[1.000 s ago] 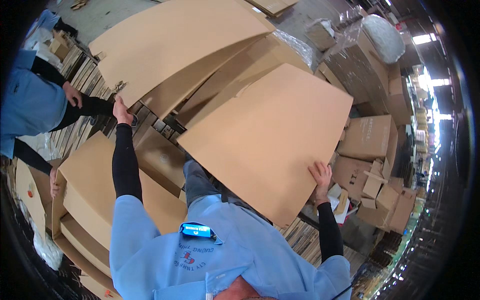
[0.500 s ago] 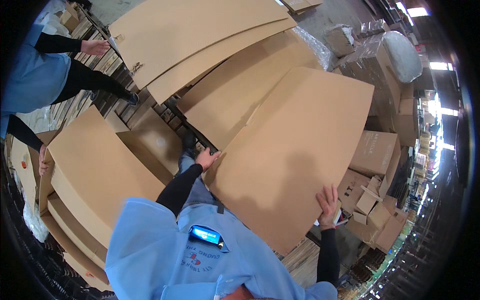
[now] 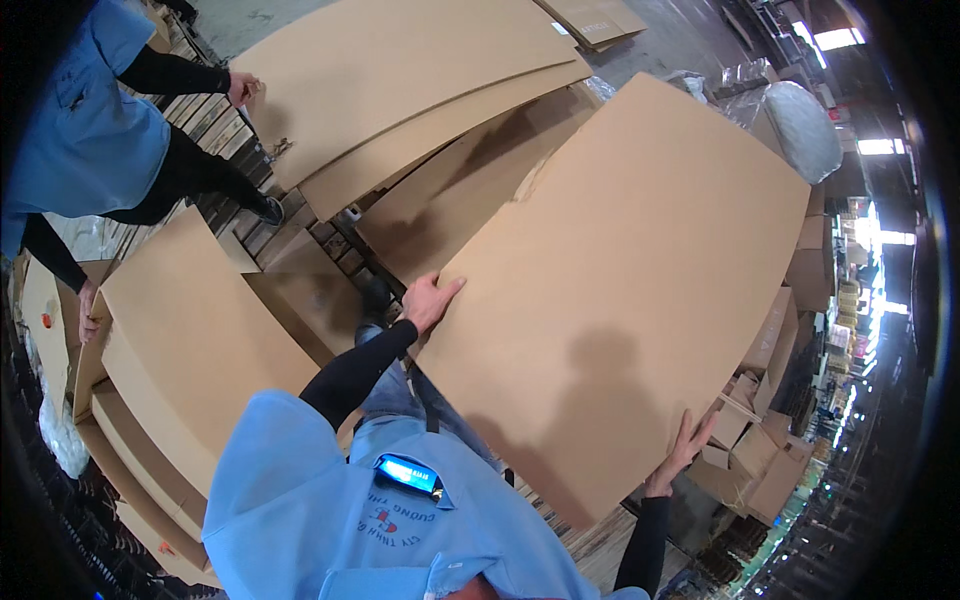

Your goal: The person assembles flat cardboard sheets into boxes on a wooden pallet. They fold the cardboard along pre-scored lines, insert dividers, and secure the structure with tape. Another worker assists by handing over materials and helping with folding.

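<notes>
A large brown cardboard sheet (image 3: pixel 620 280) is held up in front of me, with my shadow across its near half. Its left edge is gripped by my left hand (image 3: pixel 428 303), thumb on the top face and the other fingers out of sight underneath. On the right edge, near the closest corner, my right hand (image 3: pixel 682 452) holds the sheet with fingers partly spread along the rim. Beyond its left side lies another cardboard piece (image 3: pixel 440 215), partly covered by the sheet. Farther off is a stack of wide flat cardboard sheets (image 3: pixel 400 80).
A co-worker in a blue shirt (image 3: pixel 100 130) stands at the left, one hand (image 3: pixel 242 88) at the far stack and the other on a large carton (image 3: pixel 200 340). Opened boxes (image 3: pixel 745 450) lie at the right. A plastic-wrapped bundle (image 3: pixel 803 130) stands behind.
The cardboard sheet has risen and shifted away and to the right, with both my hands moving along with it. The co-worker's hand has moved right to the edge of the far stack.
</notes>
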### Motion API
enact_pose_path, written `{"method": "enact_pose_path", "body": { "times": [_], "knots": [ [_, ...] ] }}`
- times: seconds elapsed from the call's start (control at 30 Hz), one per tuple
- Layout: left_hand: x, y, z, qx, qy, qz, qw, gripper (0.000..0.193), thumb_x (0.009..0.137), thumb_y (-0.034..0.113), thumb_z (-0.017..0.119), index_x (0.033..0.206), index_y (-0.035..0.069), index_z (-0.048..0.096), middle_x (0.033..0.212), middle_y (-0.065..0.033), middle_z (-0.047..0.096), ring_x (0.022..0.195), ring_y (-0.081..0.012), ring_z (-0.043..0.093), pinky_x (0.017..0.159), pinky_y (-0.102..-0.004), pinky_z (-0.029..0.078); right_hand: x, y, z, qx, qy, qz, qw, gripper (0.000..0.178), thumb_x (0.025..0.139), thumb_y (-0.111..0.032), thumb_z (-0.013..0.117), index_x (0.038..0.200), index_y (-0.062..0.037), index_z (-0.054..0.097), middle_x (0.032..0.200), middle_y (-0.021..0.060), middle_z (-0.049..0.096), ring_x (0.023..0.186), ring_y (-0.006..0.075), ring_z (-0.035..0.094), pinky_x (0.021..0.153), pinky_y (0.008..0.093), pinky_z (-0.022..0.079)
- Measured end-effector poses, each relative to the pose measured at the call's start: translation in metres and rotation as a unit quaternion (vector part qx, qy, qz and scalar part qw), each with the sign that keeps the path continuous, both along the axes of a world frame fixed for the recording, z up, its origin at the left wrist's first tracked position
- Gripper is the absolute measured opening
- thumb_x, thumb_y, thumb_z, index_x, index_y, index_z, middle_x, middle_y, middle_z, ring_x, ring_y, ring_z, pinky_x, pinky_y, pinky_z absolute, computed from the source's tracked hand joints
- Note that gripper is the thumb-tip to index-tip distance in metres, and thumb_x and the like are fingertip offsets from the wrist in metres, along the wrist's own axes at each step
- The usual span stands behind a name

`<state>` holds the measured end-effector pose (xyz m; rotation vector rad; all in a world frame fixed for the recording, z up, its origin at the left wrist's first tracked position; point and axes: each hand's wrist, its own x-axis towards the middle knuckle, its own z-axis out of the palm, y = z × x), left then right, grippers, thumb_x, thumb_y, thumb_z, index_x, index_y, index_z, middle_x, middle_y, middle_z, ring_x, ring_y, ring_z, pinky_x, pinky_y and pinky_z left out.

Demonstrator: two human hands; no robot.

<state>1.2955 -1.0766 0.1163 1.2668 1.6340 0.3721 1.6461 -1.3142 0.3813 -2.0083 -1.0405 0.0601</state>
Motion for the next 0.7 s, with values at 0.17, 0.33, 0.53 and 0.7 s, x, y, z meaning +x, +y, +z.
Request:
{"method": "enact_pose_path", "body": {
  "times": [0.17,0.33,0.53,0.7],
  "knots": [
    [-0.013,0.065,0.0,0.026,0.072,-0.007,0.997,0.058,0.074,0.063,0.066,0.08,0.006,0.059,0.085,-0.0185,0.068,0.084,-0.0378,0.065,0.073,-0.047,0.05,0.032,-0.022,-0.07,-0.238,0.007,0.122,0.963,0.053,0.09,-0.006,0.056,0.141,0.0003,0.042,0.144,0.0164,0.045,0.13,0.0305,0.045,0.107,0.0384,0.036],
    [-0.045,0.102,-0.043,0.035,0.103,-0.018,0.994,0.068,0.072,0.059,0.069,0.113,0.005,0.065,0.105,-0.0159,0.07,0.097,-0.0322,0.066,0.084,-0.0424,0.051,0.035,0.001,-0.185,-0.182,0.386,0.09,0.9,0.064,0.09,-0.013,0.055,0.149,-0.0049,0.03,0.138,0.0079,0.048,0.12,0.0197,0.05,0.098,0.0333,0.042],
    [-0.069,0.137,-0.122,0.098,0.112,-0.077,0.986,0.055,0.074,0.048,0.071,0.109,0.006,0.064,0.101,-0.0159,0.068,0.096,-0.0344,0.064,0.083,-0.0445,0.051,-0.016,0.076,-0.307,-0.172,0.568,-0.028,0.804,0.067,0.092,-0.017,0.057,0.149,-0.0029,0.024,0.138,0.0166,0.047,0.123,0.0264,0.05,0.097,0.0414,0.044],
    [-0.087,0.113,-0.205,0.109,0.137,-0.179,0.968,0.05,0.075,0.029,0.074,0.115,0.004,0.058,0.107,-0.0182,0.062,0.103,-0.0364,0.059,0.089,-0.0445,0.049,-0.095,0.144,-0.345,-0.198,0.522,0.019,0.829,0.074,0.09,-0.024,0.064,0.148,-0.0006,0.025,0.14,0.0236,0.044,0.125,0.0321,0.049,0.101,0.0455,0.041]
  ]
}}
